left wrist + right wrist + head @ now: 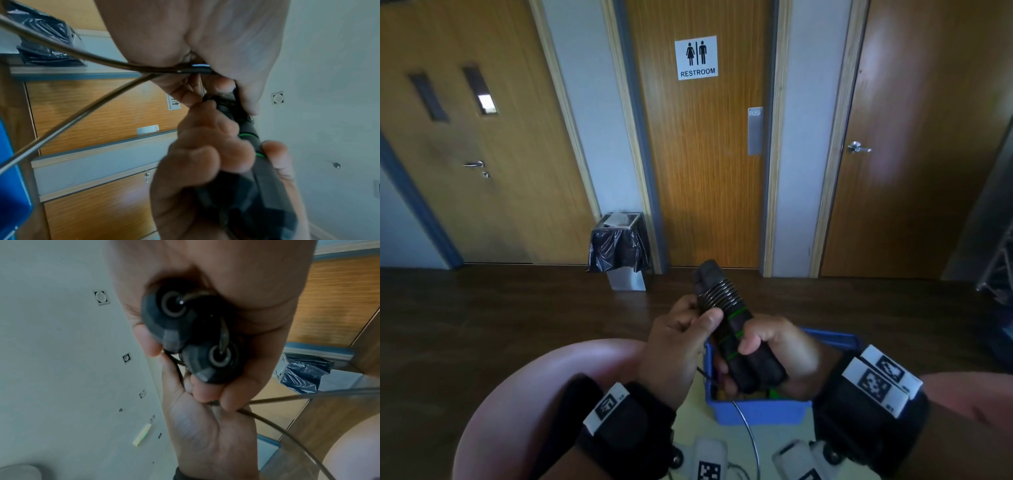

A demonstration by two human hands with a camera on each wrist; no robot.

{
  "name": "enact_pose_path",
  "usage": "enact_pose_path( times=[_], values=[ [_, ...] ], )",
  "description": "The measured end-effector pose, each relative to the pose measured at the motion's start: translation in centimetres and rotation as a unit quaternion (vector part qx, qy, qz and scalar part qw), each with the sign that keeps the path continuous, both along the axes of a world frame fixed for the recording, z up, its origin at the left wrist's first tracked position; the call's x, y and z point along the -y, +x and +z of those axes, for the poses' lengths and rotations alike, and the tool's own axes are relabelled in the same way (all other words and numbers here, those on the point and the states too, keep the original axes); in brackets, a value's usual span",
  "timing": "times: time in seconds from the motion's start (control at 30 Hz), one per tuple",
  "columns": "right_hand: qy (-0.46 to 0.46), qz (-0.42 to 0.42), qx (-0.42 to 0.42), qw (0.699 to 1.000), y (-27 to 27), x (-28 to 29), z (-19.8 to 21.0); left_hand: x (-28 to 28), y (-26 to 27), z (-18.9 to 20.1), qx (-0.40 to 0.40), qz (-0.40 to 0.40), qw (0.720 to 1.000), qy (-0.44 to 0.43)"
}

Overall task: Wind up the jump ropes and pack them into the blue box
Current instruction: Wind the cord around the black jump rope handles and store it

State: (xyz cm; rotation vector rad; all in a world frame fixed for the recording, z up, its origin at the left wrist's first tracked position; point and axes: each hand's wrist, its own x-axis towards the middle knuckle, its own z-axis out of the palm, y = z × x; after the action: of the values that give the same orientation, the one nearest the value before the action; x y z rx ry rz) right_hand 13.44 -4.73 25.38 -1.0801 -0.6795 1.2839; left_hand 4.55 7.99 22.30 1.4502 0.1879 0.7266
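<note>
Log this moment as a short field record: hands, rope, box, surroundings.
left hand: pinches the cord at the coils
right hand: grips both jump rope handles together
cord: several turns wound round the handles; loose length still trailing
blue box: below the hands, on a pale surface
background: restroom door, bin with black liner

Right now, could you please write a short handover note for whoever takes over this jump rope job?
Right hand: grips the two black jump rope handles held side by side.
Left hand: pinches the cable at the coils around the handles' upper half.
Blue box: directly below the hands.
Done: several turns wound.
Left: wind the loose cable, then pack the bundle into the box.
</note>
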Motion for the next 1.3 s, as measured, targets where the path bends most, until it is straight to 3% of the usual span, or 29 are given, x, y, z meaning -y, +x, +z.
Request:
enact_pose_path(
  times=[0.13,0.27,0.37,0.43,0.53,0.73,0.9,1.03,1.17,1.3],
  values=[
    [0.019,0.018,-0.040,0.999,-0.6,-0.7,0.1,-1.1,-0.3,0.1,-0.036,-0.003,0.999,-0.008],
    [-0.026,0.006,-0.006,1.000,-0.8,-1.5,0.0,-1.5,-0.5,0.2,-0.044,0.041,0.997,-0.046],
    [-0.088,-0.074,0.126,0.985,-1.1,-2.1,0.9,-1.7,-0.7,0.4,-0.057,0.110,0.990,-0.066],
    [-0.097,-0.120,0.263,0.952,-1.5,-2.3,1.4,-2.2,-0.8,0.4,-0.075,0.131,0.987,-0.057],
    [-0.073,-0.104,0.374,0.919,-2.4,-3.1,0.9,-2.6,-0.8,0.0,-0.076,0.135,0.987,-0.035],
    [-0.071,-0.174,0.330,0.925,-2.5,-3.2,-0.4,-3.3,-0.9,-0.2,-0.085,0.077,0.991,0.061],
    [-0.068,-0.161,0.238,0.955,-2.2,-2.6,0.2,-4.3,-1.6,-0.9,-0.055,-0.038,0.997,0.028],
    [-0.044,-0.131,0.171,0.976,-2.2,-2.5,0.2,-4.7,-2.4,-0.3,-0.045,-0.053,0.996,0.055],
    [-0.065,-0.130,0.188,0.971,-1.5,-2.4,-0.1,-4.7,-2.9,0.0,-0.058,-0.035,0.987,0.147],
    [-0.101,-0.132,0.227,0.960,-0.7,-2.2,-0.4,-4.6,-3.3,-0.7,-0.071,-0.075,0.988,0.116]
  ],
)
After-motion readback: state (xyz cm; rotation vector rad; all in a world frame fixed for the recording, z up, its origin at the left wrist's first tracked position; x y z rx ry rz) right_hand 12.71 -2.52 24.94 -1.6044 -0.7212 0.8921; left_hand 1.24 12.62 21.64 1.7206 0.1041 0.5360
